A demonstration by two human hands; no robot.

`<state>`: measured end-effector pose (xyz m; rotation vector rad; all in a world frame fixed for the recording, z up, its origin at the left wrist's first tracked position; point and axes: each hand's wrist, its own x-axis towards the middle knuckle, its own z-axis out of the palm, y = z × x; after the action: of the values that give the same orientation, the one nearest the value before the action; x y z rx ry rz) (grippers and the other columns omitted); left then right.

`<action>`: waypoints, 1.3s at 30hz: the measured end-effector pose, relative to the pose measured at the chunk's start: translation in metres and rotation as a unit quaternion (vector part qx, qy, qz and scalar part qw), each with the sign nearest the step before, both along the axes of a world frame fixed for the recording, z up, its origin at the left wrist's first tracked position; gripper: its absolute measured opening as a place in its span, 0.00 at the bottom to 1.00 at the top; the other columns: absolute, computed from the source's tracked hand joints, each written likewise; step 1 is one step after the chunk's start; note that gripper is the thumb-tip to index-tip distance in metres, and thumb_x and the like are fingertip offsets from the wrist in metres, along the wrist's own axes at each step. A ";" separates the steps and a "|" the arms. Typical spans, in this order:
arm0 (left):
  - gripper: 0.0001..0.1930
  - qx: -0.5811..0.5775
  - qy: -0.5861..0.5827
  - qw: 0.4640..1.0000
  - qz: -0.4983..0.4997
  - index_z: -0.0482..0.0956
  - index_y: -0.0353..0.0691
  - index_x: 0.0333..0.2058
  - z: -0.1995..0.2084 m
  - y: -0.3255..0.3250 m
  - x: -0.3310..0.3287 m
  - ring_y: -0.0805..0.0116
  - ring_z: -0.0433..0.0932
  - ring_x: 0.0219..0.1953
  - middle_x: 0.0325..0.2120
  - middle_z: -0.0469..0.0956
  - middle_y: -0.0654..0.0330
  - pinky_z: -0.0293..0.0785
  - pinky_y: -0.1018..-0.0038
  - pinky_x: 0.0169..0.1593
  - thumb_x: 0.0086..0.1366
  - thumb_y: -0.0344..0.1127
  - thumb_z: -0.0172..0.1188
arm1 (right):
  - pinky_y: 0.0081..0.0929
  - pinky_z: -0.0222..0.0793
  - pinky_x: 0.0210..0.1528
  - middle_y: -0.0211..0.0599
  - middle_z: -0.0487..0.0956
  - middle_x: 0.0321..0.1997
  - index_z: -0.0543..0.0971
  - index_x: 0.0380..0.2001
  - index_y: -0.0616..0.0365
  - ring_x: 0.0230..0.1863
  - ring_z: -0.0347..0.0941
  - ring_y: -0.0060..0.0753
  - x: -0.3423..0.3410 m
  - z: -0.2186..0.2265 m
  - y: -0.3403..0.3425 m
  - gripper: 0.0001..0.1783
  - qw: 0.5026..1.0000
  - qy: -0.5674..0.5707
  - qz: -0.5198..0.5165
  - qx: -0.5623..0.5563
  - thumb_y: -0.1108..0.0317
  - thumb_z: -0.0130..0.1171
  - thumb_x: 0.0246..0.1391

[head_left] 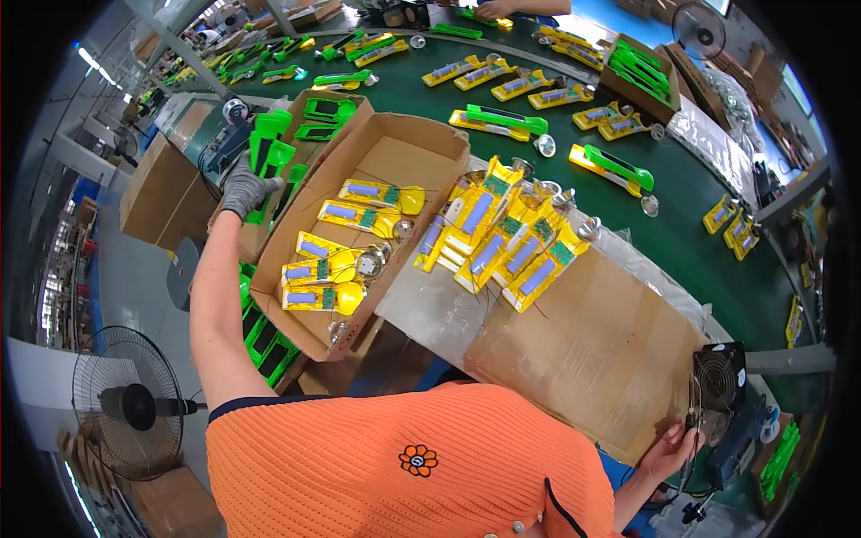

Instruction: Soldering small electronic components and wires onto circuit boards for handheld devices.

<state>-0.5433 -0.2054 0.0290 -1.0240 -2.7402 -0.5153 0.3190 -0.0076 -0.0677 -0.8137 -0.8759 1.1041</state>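
My left hand point(250, 188), in a grey glove, reaches into a cardboard box at the far left and is closed round several green plastic casings point(269, 154) with dark panels. At the lower right my bare right hand point(668, 453) is closed on a slim dark soldering iron point(692, 419), partly hidden by the fingers. A small black square fan point(719, 377) stands just beyond it. Between my hands, yellow lamp units point(534, 260) with purple battery cells, green circuit boards and round reflectors lie piled on the work surface. More yellow units point(314, 271) lie in an open cardboard box point(395, 134).
A brown board point(583, 345) covers the bench before me. Behind it runs a green conveyor belt point(395, 94) carrying yellow and green lamps. A standing fan point(134, 406) is at the left. Another person's hand point(495, 9) shows across the belt.
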 end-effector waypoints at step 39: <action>0.19 -0.198 0.107 0.973 -0.040 0.78 0.44 0.50 0.091 0.105 0.085 0.46 0.78 0.49 0.46 0.78 0.40 0.75 0.57 0.52 0.65 0.46 0.53 | 0.27 0.66 0.32 0.37 0.71 0.22 0.71 0.34 0.56 0.24 0.67 0.30 0.002 0.008 -0.009 0.04 0.995 0.101 -0.010 0.017 0.71 0.56 0.59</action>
<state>-0.4583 -0.0999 0.1204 -1.1963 -2.6690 0.1396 0.3213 -0.0171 -0.0597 -0.6686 -0.7132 1.1287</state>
